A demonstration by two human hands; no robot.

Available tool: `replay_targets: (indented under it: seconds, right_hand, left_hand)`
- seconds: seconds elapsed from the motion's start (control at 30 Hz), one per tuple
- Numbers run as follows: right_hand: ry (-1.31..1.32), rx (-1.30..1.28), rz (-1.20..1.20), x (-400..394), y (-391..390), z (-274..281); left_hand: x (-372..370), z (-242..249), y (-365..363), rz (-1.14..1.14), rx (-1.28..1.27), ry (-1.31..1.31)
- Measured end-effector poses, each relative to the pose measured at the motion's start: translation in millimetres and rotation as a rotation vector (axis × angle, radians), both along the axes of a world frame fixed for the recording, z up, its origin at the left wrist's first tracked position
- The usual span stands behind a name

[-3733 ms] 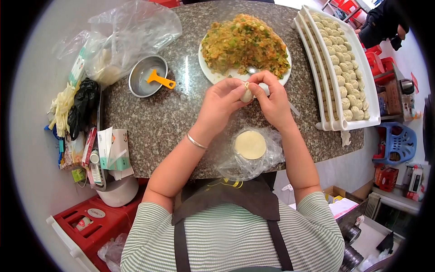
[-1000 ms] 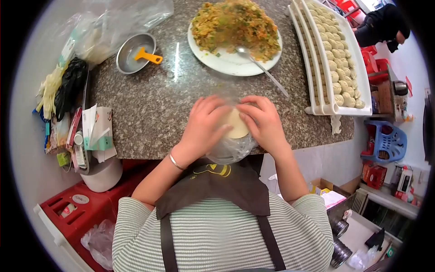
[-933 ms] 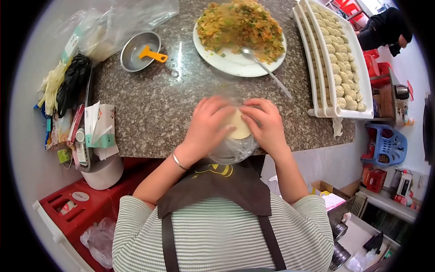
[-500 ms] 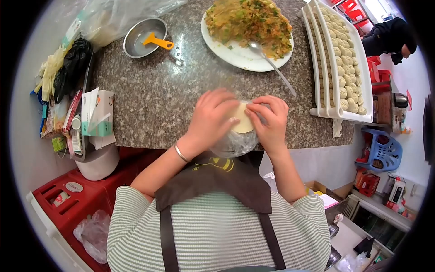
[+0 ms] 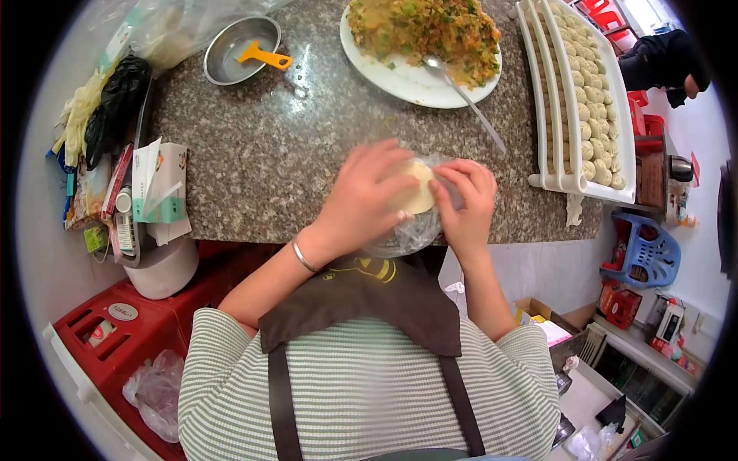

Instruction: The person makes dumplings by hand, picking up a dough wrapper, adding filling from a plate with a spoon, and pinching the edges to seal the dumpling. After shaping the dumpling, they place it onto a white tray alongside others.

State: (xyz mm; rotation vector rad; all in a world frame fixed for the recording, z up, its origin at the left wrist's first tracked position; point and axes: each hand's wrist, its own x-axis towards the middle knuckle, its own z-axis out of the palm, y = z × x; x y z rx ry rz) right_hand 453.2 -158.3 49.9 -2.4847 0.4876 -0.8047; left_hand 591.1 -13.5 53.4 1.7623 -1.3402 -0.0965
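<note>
Just below the centre of the frame, the pale dough round [image 5: 422, 192] lies on crumpled clear plastic [image 5: 411, 233] near the front edge of the speckled table [image 5: 254, 169], between the person's two hands; the left hand [image 5: 370, 190], blurred, has its fingers stretched out over the dough's left side, and I cannot tell whether it pinches anything; the right hand [image 5: 467, 196] is at the dough's right edge, fingers bent and thumb close to the rim, though whether it grips the dough is too small to tell.

At the top centre stands a white plate [image 5: 396, 81] heaped with chopped orange-and-green filling [image 5: 430, 34]; a metal spoon [image 5: 473, 105] rests with its bowl in the plate and its handle running over the rim toward the lower right; in the upper left, a metal bowl [image 5: 223, 61] holds an orange tool [image 5: 265, 57] whose handle reaches over the rim; in the upper right, stacked white trays [image 5: 573, 184] carry rows of pleated buns [image 5: 592, 100]; at the left edge of the table stands a tissue box [image 5: 171, 173], below a black plastic bag [image 5: 115, 115].
</note>
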Motion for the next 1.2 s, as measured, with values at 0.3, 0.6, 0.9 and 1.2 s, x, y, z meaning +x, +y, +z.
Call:
replay_targets:
  seconds: [0.3, 0.6, 0.9, 1.2]
  right_hand:
    - [0.050, 0.167, -0.011, -12.2, -4.9, -2.9]
    - [0.064, 0.305, -0.012, -19.0, -11.9, -6.7]
    - [0.065, 0.331, 0.020, -21.4, -14.9, -6.2]
    - [-0.064, -0.057, -0.140, 9.0, -56.6, 23.1]
  left_hand:
    - [1.9, -2.9, -1.2, -0.177, 0.053, -0.031]
    - [2.1, 4.1, 0.0, -0.224, 0.075, -0.092]
    - [11.8, 6.7, -2.6, -0.066, 0.234, 0.662]
    - [43.6, 9.3, -8.4, 0.039, -0.352, 1.703]
